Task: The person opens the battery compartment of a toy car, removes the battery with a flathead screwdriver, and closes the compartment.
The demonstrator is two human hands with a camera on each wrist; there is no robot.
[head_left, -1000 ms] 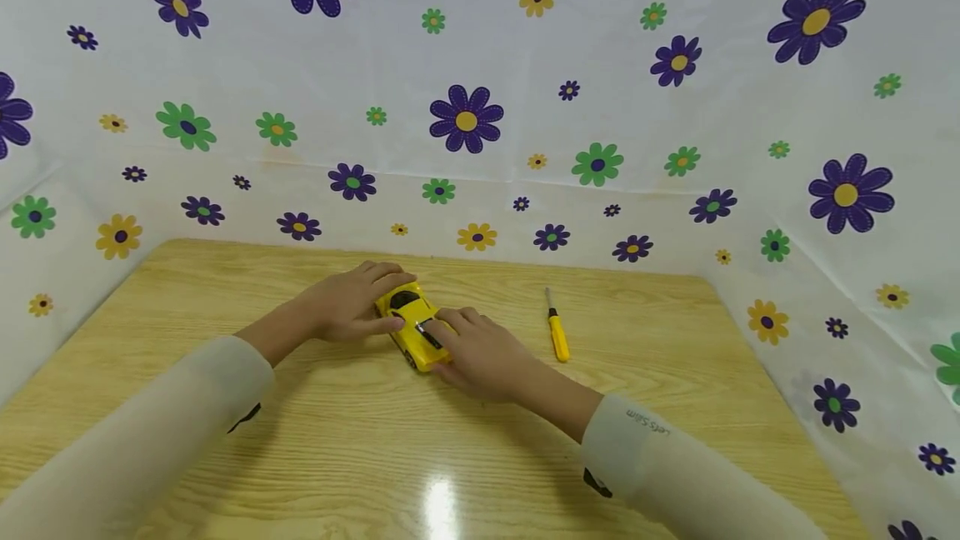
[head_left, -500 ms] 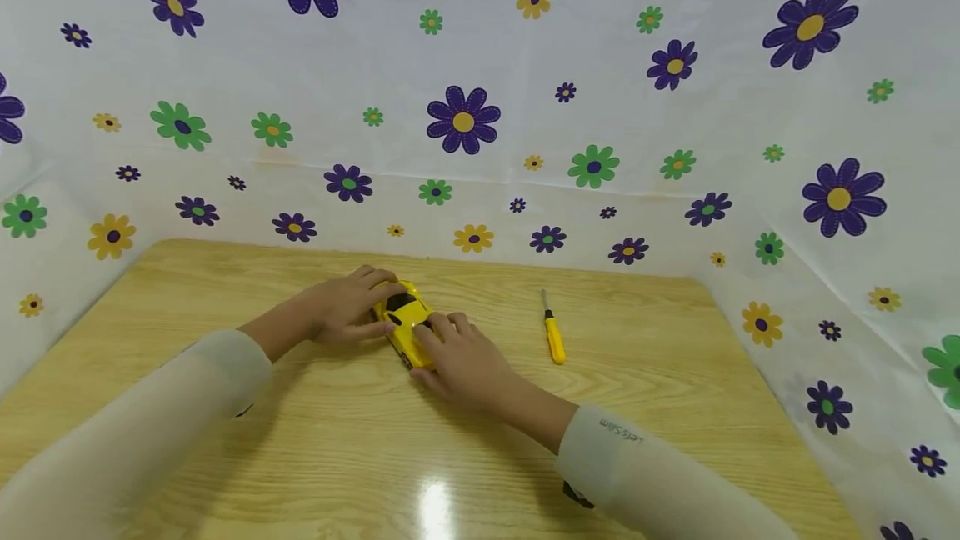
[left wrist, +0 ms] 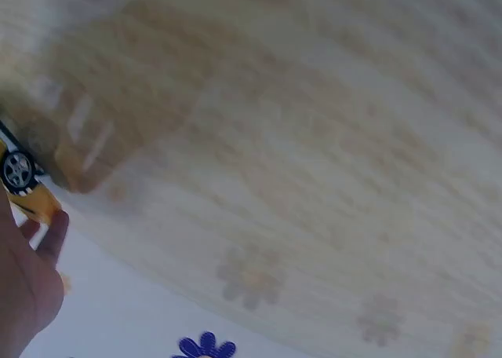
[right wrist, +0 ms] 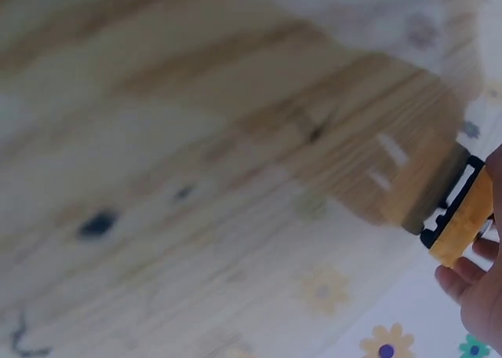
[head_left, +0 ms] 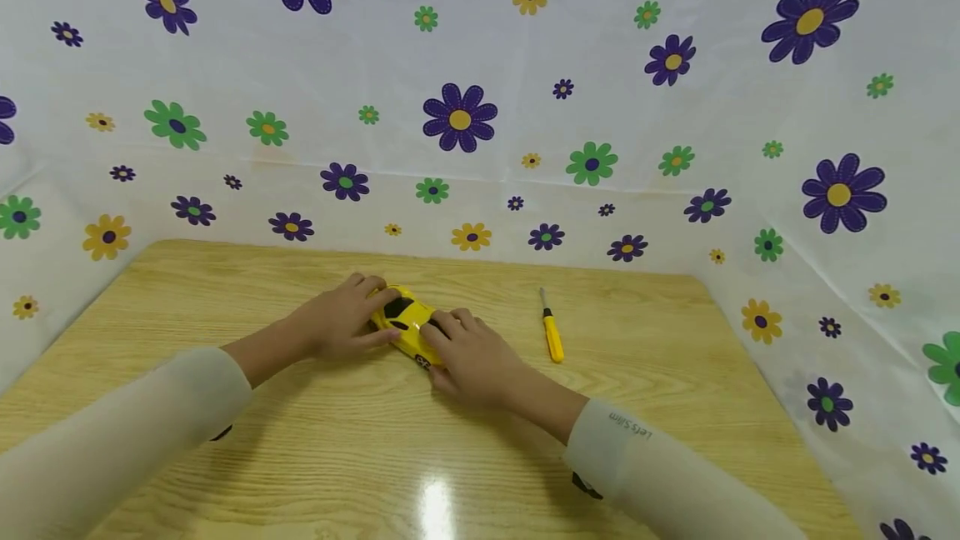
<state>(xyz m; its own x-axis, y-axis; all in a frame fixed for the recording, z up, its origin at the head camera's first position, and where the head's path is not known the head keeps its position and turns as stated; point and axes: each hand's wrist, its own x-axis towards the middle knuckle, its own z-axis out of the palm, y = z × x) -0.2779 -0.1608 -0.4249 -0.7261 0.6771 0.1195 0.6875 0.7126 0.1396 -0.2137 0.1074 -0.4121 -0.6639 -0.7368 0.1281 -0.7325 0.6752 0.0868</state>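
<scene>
A yellow toy car with black windows stands on the wooden table, its far end pointing to the back left. My left hand grips the far end, with the thumb along the near side and the fingers over the other side. At the near end, my right hand holds the car and covers much of its rear part. The left wrist view catches one wheel of the car beside the left hand. In the right wrist view, the car's end is tipped above the table, near the right hand's fingers.
To the right of the car lies a screwdriver with a yellow handle, its tip toward the back. A white cloth with printed flowers hangs around the table at the back and sides.
Between both hands the car has turned slightly: its far end has swung left and its near end right. My hands have shifted along with it. The screwdriver stays put.
</scene>
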